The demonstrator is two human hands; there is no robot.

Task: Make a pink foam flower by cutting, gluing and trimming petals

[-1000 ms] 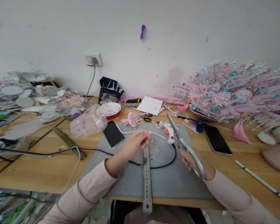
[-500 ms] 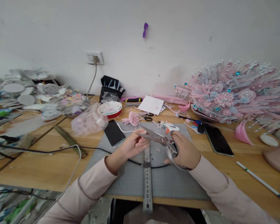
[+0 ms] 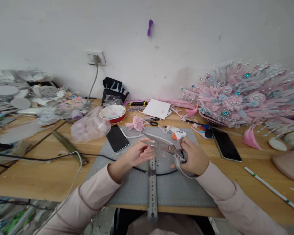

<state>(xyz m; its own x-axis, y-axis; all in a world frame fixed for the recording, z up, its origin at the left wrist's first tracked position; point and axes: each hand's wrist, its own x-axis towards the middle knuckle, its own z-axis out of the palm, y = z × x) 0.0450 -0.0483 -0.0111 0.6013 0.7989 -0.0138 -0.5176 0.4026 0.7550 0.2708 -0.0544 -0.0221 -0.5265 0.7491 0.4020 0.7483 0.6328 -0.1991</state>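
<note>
My right hand (image 3: 194,157) grips a pair of large metal scissors (image 3: 165,147), its fingers around the handles. The blades point left, somewhat apart, over my left hand (image 3: 140,152). That hand is closed in a pinch near the blade tips. A tiny pale pink bit shows at its fingertips, too small to name. Beneath both hands lies a grey cutting mat (image 3: 181,192). A steel ruler (image 3: 152,192) rests lengthwise on the mat and sticks out past the table's front edge.
Two phones (image 3: 117,138) (image 3: 226,145) lie left and right. Behind the mat are a pink pompom flower (image 3: 136,123), a red-rimmed bowl (image 3: 120,118) and a white-and-orange glue gun (image 3: 177,133). A large pink beaded headdress (image 3: 235,98) stands right. A black cable (image 3: 98,155) crosses the mat.
The view has shifted slightly, so the scene sits a little further left and up. The scissors still lie over my left fingertips, with the blades slightly closer together.
</note>
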